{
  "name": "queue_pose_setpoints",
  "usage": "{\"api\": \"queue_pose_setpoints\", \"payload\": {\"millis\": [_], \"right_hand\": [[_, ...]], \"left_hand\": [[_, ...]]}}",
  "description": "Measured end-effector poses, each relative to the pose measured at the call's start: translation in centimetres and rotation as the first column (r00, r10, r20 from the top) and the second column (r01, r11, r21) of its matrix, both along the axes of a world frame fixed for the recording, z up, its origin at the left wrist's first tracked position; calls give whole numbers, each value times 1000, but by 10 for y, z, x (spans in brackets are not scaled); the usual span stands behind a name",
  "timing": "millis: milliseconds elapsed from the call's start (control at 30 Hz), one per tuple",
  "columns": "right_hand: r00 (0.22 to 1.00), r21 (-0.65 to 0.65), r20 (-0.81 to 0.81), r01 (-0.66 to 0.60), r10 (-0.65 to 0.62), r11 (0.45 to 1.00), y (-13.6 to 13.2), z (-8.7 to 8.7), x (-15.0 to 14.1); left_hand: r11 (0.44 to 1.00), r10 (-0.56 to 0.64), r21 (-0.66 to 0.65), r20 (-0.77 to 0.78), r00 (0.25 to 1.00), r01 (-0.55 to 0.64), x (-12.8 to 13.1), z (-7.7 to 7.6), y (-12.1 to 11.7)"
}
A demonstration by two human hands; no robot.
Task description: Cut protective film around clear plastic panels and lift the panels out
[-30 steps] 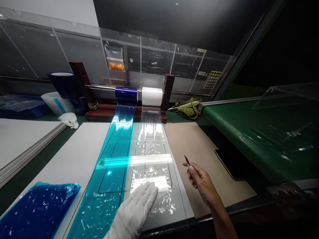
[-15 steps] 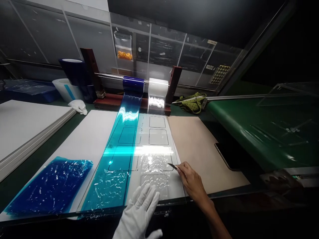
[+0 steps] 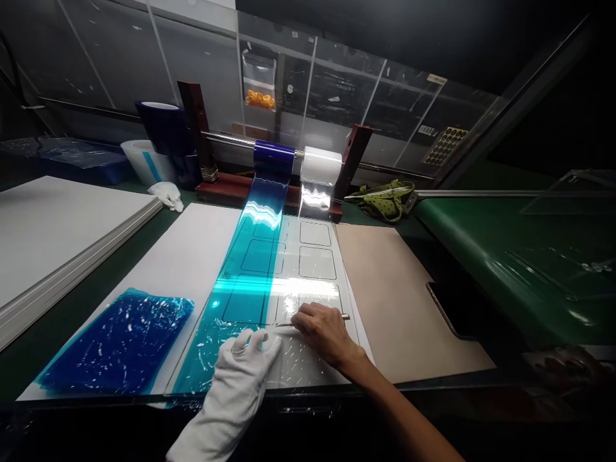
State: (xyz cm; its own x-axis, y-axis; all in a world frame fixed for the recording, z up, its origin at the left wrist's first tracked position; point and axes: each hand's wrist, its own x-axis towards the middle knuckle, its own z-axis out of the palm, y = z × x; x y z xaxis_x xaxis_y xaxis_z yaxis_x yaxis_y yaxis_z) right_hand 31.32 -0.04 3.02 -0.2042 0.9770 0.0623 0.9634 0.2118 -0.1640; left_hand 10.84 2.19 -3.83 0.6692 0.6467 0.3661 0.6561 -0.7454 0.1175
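Left hand [image 3: 240,366] in white glove: open, fingers spread, resting on blue film strip [image 3: 243,301] near its edge. Right hand [image 3: 325,332], bare: closed on craft knife [image 3: 344,316], blade low over clear film strip [image 3: 308,289]. Strips running from blue roll [image 3: 274,154] and white roll [image 3: 321,165] over rounded-rectangle outlines [image 3: 315,234].

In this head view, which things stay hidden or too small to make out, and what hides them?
Head view only:
The middle of the craft knife: covered by the bare right hand.
The part of the clear film under both hands: covered by them and by the white-gloved left hand.
The small label: too small to read.
The contents of the small bag: orange, but too blurred to name.
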Motion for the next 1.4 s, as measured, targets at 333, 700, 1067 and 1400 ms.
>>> {"api": "queue_pose_setpoints", "payload": {"millis": [333,700,1067,1400], "right_hand": [[997,-25,76,16,-14,1000,-22,3,40],[937,12,120,330,-329,944,-100,15,109],[884,78,-285,408,-371,910,-134,22,99],[858,126,-415,384,-303,915,-124,5,88]], "left_hand": [[988,22,154,-64,998,-12,-4,6,-6],[952,-116,302,183,976,56,-4,10,-47],[986,-157,128,445,881,111,9,91,-13],[629,354,-772,390,850,91,-41,160,135]]}}
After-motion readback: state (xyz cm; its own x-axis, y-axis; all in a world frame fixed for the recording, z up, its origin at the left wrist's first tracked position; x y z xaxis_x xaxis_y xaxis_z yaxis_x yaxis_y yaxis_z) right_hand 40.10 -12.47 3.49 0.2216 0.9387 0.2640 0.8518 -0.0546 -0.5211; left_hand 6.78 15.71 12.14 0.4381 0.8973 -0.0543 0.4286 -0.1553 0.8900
